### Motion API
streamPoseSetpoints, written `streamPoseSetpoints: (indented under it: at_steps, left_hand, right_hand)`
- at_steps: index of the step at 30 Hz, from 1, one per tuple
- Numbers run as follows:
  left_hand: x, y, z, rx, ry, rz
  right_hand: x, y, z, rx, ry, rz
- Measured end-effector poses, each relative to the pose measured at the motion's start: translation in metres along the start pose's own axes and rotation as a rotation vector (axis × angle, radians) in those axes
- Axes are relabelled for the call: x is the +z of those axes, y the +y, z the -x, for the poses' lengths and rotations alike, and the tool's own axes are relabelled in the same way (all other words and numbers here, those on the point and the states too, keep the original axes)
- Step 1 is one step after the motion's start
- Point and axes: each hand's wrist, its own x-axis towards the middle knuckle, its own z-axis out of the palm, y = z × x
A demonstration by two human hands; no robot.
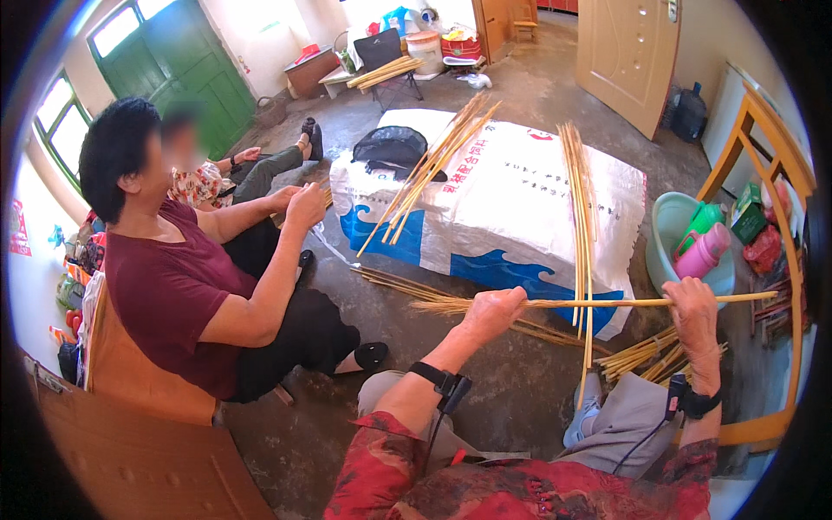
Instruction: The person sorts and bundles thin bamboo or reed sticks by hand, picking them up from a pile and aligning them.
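Observation:
A long straw-coloured stalk point(598, 303) runs level in front of me, its frayed, brushy end sticking out past my left hand. My left hand point(494, 314) is closed round it near that end. Toward its smooth end, my right hand point(693, 305) grips the stalk, and the tip pokes out to the right. Beyond the hands, a bundle of similar stalks point(577, 199) lies on a white and blue woven sack point(520, 186), its near ends hanging over the front edge. A second bundle point(438, 169) rests slantwise on the sack's left part, beside a black mesh item point(390, 149).
More stalks point(646, 354) lie low by my right knee, others point(407, 284) on the floor before the sack. A green basin point(663, 234) with a pink jug point(704, 251) stands right, beside a wooden frame point(784, 260). A seated person point(191, 295) works at left; another sits behind.

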Motion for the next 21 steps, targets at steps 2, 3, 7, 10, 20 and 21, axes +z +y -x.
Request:
streamPoseSetpoints:
  at_steps: [2, 3, 7, 10, 20, 21]
  left_hand:
    - [0.001, -0.003, 0.000, -0.013, -0.012, -0.005]
    - [-0.001, -0.004, -0.001, -0.039, -0.012, -0.008]
    - [-0.004, -0.015, -0.002, -0.164, -0.066, -0.055]
    - [-0.013, -0.022, -0.006, -0.249, -0.017, -0.062]
    - [-0.014, -0.037, 0.003, -0.434, -0.044, 0.145]
    - [-0.008, -0.034, 0.002, -0.404, -0.072, 0.179]
  right_hand:
    - [-0.006, 0.008, 0.003, -0.001, -0.003, 0.030]
    - [-0.010, 0.013, 0.005, 0.001, -0.010, 0.061]
    - [-0.020, 0.032, 0.017, 0.038, -0.006, 0.077]
    - [-0.034, 0.052, 0.028, 0.075, -0.017, 0.139]
    - [-0.034, 0.084, 0.054, 0.740, -0.051, -0.317]
    - [-0.029, 0.083, 0.051, 0.744, -0.048, -0.306]
